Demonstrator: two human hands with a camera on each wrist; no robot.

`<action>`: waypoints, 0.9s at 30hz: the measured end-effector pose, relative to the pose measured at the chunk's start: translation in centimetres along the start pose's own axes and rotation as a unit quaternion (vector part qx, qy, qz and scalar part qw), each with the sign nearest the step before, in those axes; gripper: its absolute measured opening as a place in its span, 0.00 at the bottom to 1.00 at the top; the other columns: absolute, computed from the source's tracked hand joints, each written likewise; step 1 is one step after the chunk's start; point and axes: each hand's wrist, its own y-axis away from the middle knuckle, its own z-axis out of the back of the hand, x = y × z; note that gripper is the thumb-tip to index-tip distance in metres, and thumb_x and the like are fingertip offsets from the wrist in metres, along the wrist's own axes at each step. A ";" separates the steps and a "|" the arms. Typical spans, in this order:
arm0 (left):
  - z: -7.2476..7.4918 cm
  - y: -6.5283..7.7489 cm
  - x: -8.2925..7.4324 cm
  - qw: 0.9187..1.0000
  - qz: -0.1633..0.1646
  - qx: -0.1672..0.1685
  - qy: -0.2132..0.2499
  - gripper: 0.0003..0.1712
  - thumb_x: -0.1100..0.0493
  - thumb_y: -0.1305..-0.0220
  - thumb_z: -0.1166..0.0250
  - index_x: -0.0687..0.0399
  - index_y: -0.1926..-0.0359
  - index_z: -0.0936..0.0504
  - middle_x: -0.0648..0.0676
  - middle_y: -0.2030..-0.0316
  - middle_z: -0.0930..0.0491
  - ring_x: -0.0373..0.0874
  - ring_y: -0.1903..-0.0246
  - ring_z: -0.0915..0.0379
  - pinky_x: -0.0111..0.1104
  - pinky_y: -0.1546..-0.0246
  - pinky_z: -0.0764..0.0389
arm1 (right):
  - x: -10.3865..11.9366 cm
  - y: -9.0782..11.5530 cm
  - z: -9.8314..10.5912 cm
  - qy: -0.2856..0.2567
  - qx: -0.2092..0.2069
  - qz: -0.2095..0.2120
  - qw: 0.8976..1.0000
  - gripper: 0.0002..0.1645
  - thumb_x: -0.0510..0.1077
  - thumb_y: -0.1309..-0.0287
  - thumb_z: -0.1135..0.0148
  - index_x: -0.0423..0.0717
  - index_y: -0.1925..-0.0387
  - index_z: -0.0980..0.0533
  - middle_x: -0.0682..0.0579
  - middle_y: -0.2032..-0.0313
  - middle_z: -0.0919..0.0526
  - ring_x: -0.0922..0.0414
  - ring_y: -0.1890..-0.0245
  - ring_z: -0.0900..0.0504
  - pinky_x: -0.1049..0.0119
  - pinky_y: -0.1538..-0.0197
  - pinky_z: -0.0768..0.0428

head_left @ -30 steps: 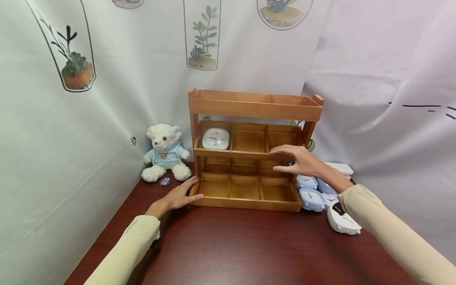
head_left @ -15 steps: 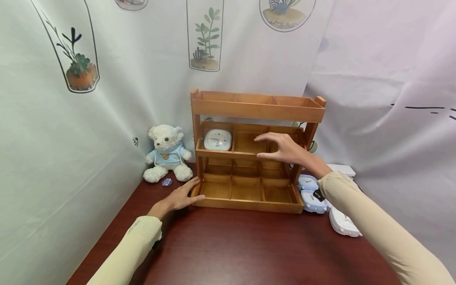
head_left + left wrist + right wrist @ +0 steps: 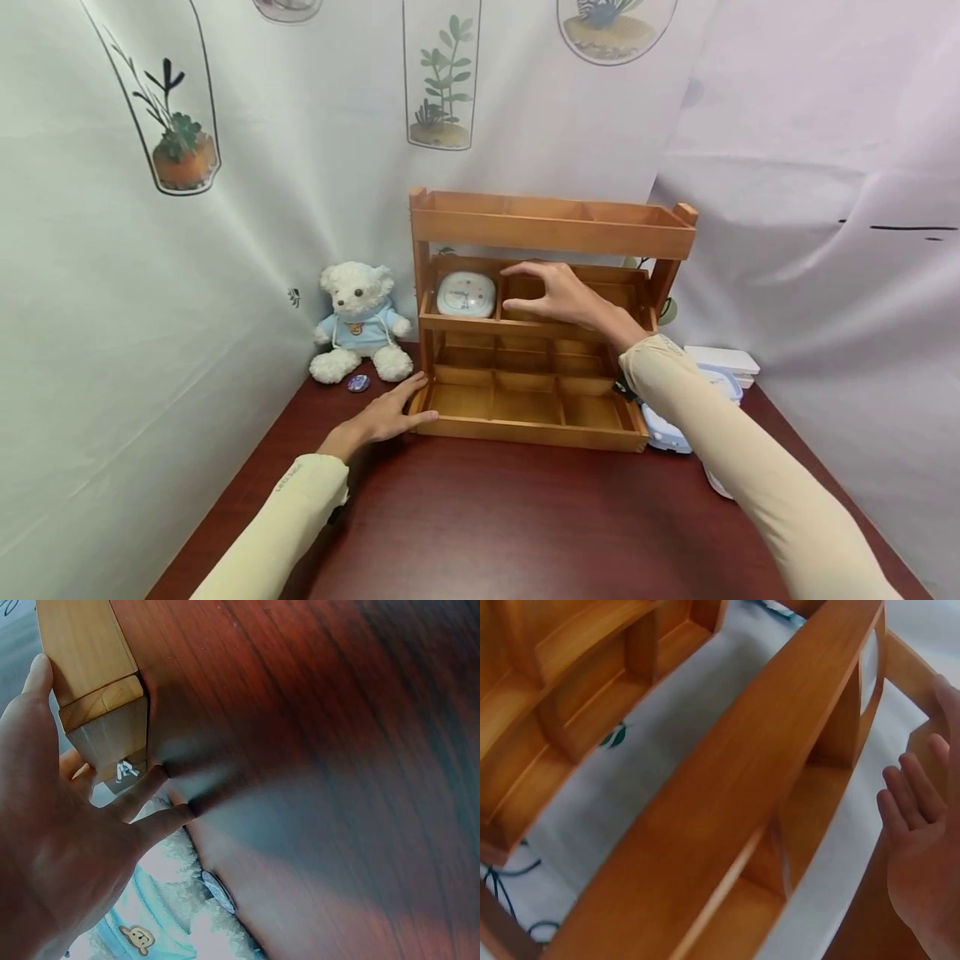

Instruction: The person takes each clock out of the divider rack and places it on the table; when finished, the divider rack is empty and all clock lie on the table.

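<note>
A wooden tiered shelf (image 3: 551, 229) with divided compartments stands at the back of the table. In its middle tier, the left compartment holds a white and pale-blue alarm clock (image 3: 466, 295). My right hand (image 3: 558, 293) hovers before the middle compartment of that tier, thumb and fingers spread apart, holding nothing, just right of the clock. In the right wrist view the right hand (image 3: 922, 817) shows beside the shelf's boards. My left hand (image 3: 384, 415) rests against the shelf's lower left corner; the left wrist view shows its fingers (image 3: 165, 821) spread, two tips at the tabletop.
A white teddy bear (image 3: 362, 325) in a blue hoodie sits left of the shelf, a small round badge (image 3: 358, 383) before it. To the right lie blue clocks (image 3: 667, 433) and a white box (image 3: 722, 359), partly covered by the right arm. Cloth walls surround the table (image 3: 487, 517).
My right hand has moved left along the middle tier, from its right compartment towards the clock. The left hand stays at the shelf's corner. The view has shifted slightly.
</note>
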 end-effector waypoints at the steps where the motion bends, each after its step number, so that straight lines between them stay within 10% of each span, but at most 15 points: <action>1: -0.1 0.0 0.0 1.000 -0.001 0.002 0.001 0.51 0.30 0.30 0.39 0.53 0.18 0.43 0.56 0.18 0.51 0.64 0.23 0.48 0.64 0.30 0.42 | 0.0 -0.3 -0.4 -0.002 -0.001 -0.006 1.000 0.32 0.52 0.37 0.25 0.42 0.36 0.21 0.41 0.40 0.17 0.38 0.56 0.16 0.40 0.41 0.23; 19: -0.1 -0.1 -0.3 1.000 0.001 -0.001 0.003 0.51 0.30 0.30 0.39 0.51 0.18 0.43 0.54 0.18 0.51 0.63 0.23 0.47 0.64 0.30 0.42 | -0.2 -4.8 -5.3 0.013 0.016 -0.042 0.999 0.38 0.56 0.37 0.26 0.44 0.31 0.25 0.45 0.40 0.19 0.50 0.49 0.19 0.53 0.45 0.22; 27: -0.1 -0.1 -0.1 1.000 0.002 0.000 -0.003 0.51 0.30 0.30 0.39 0.52 0.18 0.43 0.56 0.18 0.51 0.64 0.23 0.47 0.64 0.30 0.41 | -0.3 -5.5 -6.3 0.127 0.053 -0.060 0.989 0.45 0.67 0.33 0.35 0.51 0.24 0.33 0.47 0.30 0.27 0.48 0.29 0.31 0.42 0.21 0.55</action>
